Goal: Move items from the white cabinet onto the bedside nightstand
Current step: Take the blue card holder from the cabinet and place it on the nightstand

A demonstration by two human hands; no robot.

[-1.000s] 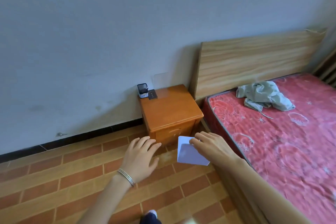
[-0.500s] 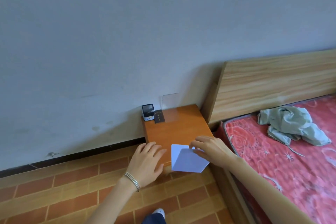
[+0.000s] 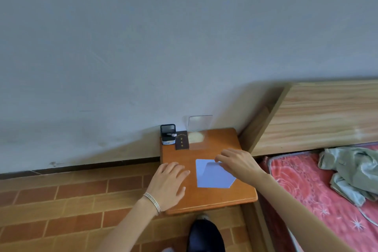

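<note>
The orange wooden nightstand stands against the wall beside the bed. A white sheet of paper is over the middle of its top, and my right hand pinches its far right corner. My left hand hovers flat, fingers apart, over the left front of the top and holds nothing. At the back left of the top stand a small black-and-white device, a dark booklet with gold lettering and a clear plastic sheet leaning on the wall. The white cabinet is out of view.
A wooden headboard and a bed with a red patterned mattress lie right of the nightstand, a crumpled grey-green cloth on the mattress. The floor is brown tile. My dark shoe is at the nightstand's front.
I have stepped up to the nightstand. Both hands moved forward over its top, and the paper in my right hand has come down over the middle of the top.
</note>
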